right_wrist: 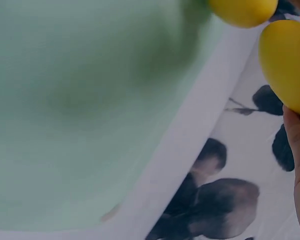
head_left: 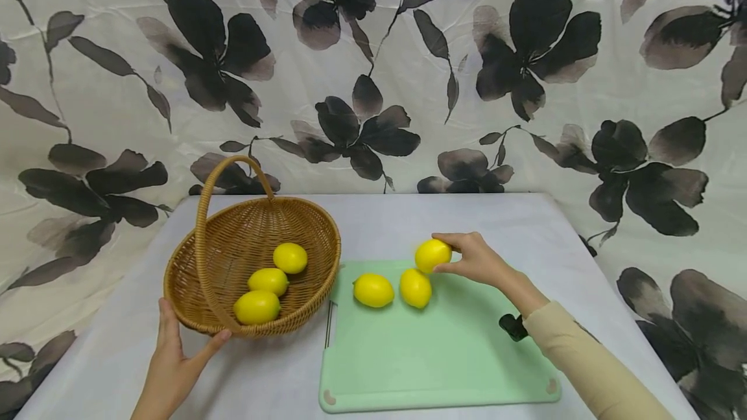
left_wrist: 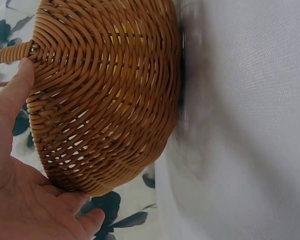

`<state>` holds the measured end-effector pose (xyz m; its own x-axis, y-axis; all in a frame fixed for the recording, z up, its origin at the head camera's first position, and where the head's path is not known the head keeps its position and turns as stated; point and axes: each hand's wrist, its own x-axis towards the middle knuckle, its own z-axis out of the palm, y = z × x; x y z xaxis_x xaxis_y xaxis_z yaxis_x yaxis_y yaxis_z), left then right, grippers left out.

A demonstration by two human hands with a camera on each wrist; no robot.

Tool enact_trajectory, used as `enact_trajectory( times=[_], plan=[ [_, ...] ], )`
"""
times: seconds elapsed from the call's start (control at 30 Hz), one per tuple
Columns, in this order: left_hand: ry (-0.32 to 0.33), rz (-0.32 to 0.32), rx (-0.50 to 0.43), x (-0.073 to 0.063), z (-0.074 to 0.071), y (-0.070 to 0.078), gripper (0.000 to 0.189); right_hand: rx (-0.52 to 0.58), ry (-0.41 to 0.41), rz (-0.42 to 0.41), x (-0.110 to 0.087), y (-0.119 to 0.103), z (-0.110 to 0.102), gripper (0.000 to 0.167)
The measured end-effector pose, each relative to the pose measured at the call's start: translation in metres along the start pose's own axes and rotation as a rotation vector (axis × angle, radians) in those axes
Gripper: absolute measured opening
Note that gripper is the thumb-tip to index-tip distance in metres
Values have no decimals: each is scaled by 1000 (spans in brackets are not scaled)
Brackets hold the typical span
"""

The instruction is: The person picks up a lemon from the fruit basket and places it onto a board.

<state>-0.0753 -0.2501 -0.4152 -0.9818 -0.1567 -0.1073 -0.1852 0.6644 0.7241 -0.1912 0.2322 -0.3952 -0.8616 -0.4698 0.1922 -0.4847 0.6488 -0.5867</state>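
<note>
My right hand point(head_left: 475, 261) pinches a yellow lemon point(head_left: 433, 255) between thumb and fingers, over the far edge of the green cutting board point(head_left: 443, 355). In the right wrist view the held lemon point(right_wrist: 287, 65) shows at the right edge, with a finger against it. Two more lemons lie on the board: one point(head_left: 416, 288) just below the held one, another point(head_left: 373, 290) to its left. My left hand point(head_left: 172, 365) rests against the near left side of a wicker basket point(head_left: 233, 238), thumb and fingers spread along the rim. Three lemons point(head_left: 267, 282) sit inside.
The basket's arched handle point(head_left: 202, 232) rises above it. A black object point(head_left: 513, 327) is by the right sleeve, over the board's right side. White cloth covers the table point(head_left: 379, 225), and a floral curtain point(head_left: 373, 83) hangs behind its far edge.
</note>
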Motion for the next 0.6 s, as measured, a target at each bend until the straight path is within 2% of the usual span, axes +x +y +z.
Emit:
enact_trajectory(
  times=[0.13,0.33,0.6],
  plan=[
    [-12,-29,9,1,0,2,115,9,-16,65,-15,14,1,67],
    [-12,-47,20,2,0,3,115,6,-32,100,-37,31,9,67],
    [-9,-50,24,4,1,3,115,60,-9,140,-50,42,18,68]
  ],
)
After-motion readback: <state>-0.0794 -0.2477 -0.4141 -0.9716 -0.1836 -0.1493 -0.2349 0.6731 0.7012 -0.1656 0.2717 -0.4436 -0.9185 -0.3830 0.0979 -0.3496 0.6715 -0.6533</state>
